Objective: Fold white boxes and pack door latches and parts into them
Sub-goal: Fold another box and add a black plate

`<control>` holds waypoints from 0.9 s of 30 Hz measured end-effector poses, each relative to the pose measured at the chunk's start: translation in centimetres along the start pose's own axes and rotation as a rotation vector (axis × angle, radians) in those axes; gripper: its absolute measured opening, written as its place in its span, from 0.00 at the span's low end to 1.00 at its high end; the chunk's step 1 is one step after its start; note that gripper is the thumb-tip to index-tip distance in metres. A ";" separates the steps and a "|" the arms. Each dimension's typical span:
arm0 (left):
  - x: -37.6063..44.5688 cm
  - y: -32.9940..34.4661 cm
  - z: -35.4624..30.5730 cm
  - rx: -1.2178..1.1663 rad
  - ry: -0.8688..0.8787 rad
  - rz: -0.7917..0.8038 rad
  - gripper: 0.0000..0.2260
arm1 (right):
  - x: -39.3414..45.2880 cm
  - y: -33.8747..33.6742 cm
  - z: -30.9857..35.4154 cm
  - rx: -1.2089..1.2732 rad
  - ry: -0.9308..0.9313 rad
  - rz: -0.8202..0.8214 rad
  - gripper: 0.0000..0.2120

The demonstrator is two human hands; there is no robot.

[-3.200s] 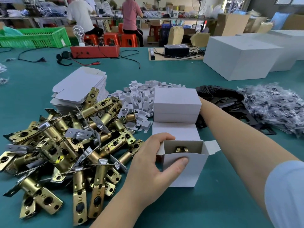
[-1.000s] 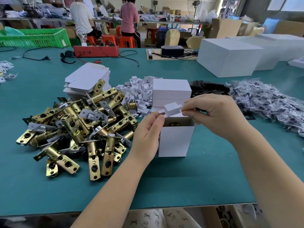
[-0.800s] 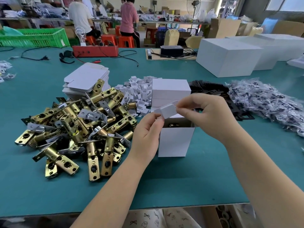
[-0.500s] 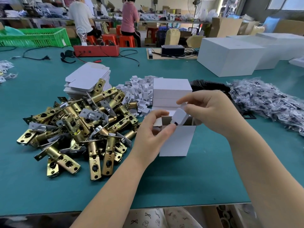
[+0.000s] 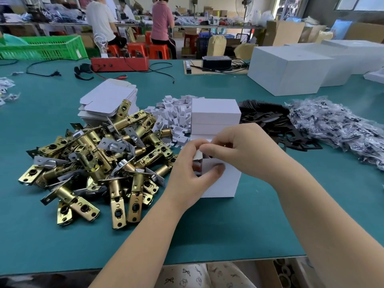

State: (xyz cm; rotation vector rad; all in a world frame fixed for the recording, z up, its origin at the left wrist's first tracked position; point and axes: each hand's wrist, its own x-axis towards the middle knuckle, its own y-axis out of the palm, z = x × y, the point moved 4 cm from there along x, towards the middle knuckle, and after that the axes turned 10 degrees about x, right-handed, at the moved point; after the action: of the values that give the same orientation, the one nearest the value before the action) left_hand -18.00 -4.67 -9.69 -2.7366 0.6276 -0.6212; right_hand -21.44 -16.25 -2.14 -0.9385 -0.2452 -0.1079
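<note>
At the table's front edge, both hands, left hand point(image 5: 188, 173) and right hand point(image 5: 241, 150), pinch flaps of a half-packed open box point(image 5: 222, 181); two closed boxes point(image 5: 215, 116) done, big latch pile point(image 5: 99, 161) left.

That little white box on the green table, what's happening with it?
A person is packing door hardware. Both hands are at the mouth of the small white box: the left hand grips its near corner, and the right hand is curled over the top, apparently pushing in a small white piece. A pile of brass door latches lies to the left, with flat box blanks and closed boxes behind.
</note>
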 end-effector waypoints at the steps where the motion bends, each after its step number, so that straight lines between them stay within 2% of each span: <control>1: 0.0 0.0 0.1 0.008 0.006 0.007 0.16 | -0.1 0.1 0.0 -0.014 -0.027 0.026 0.23; 6: 0.1 0.0 0.2 0.007 -0.011 0.003 0.16 | -0.9 0.3 -0.1 0.062 -0.081 0.133 0.21; 10: 0.0 0.1 0.2 -0.048 0.023 0.022 0.17 | -1.2 0.8 0.6 -0.196 -0.188 0.193 0.25; 14: 0.2 -0.1 0.2 -0.003 0.039 0.006 0.16 | -1.5 1.0 1.0 -0.183 -0.269 0.111 0.22; 16: 0.2 -0.1 0.1 0.013 0.041 -0.001 0.16 | -1.7 0.2 0.5 -0.014 -0.325 0.002 0.18; 17: 0.2 -0.1 0.3 0.021 0.026 -0.004 0.17 | -1.8 -0.5 -0.3 0.113 -0.328 -0.108 0.15; 19: 0.1 -0.1 0.6 0.031 -0.019 -0.009 0.18 | -1.3 -2.1 -3.3 0.336 -0.193 -0.362 0.08; 21: 0.0 -0.2 0.7 0.056 -0.036 -0.005 0.18 | -0.3 -2.8 -8.2 0.329 0.078 -0.480 0.05; 22: 0.0 -0.2 0.7 0.069 -0.036 -0.003 0.18 | 0.1 -2.9 -11.2 0.243 0.247 -0.461 0.07; 24: 0.0 -0.1 0.8 0.072 -0.041 0.000 0.19 | 0.0 -2.6 -16.5 0.029 0.544 -0.341 0.18; 27: 0.3 -0.1 0.9 0.067 -0.054 0.001 0.18 | -1.0 -1.7 -20.7 -0.134 0.773 -0.234 0.31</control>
State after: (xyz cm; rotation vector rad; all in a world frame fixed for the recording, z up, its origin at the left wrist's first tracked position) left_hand -17.37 -4.60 -10.33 -2.6813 0.5842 -0.5559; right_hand -19.43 -34.01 -12.80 -0.9332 0.3747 -0.6919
